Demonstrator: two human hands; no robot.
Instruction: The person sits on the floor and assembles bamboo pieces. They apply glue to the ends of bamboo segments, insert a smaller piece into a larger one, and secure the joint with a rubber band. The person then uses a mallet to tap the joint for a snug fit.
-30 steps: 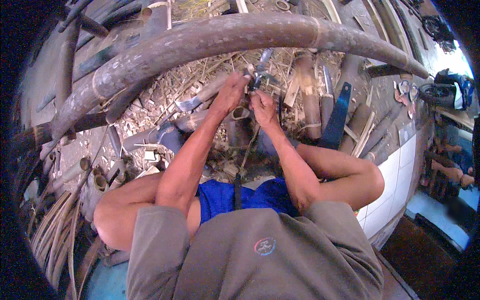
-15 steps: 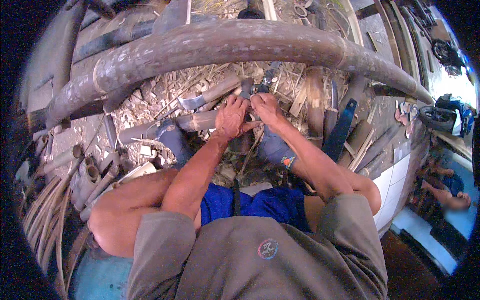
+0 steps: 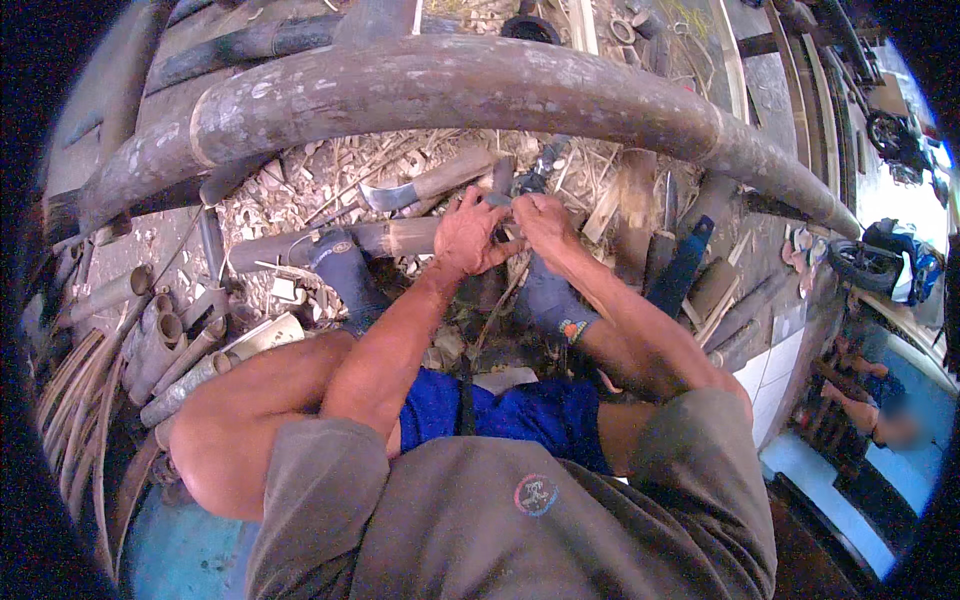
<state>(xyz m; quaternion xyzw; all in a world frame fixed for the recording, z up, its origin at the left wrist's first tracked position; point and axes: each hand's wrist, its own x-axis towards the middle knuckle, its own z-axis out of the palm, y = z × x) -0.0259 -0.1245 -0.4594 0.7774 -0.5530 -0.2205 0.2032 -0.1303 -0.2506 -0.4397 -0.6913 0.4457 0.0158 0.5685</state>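
Observation:
My left hand (image 3: 468, 238) is curled, thumb reaching right, around the top of a dark upright piece whose kind I cannot make out. Right beside it my right hand (image 3: 543, 226) is closed, fingertips pressed together over the same spot; whatever it grips is hidden by the fingers. A bamboo tube (image 3: 370, 240) lies crosswise just left of my left hand. Beyond the hands rests a curved-blade chopping knife (image 3: 390, 196) with a thick wooden handle. A dark tool (image 3: 535, 178) sits just past my right fingers. My feet in dark socks flank the work spot.
One thick bamboo pole (image 3: 450, 85) spans the far side. At right lie a dark flat blade (image 3: 682, 265) and a knife (image 3: 668, 205). Bamboo tubes (image 3: 160, 345) and bent strips (image 3: 85, 430) crowd the left. Wood chips cover the ground. Another person (image 3: 855, 390) sits at far right.
My right hand has shifted slightly right and toward me, and my left fingers have spread a little. The view has tilted slightly; the objects around stay in place.

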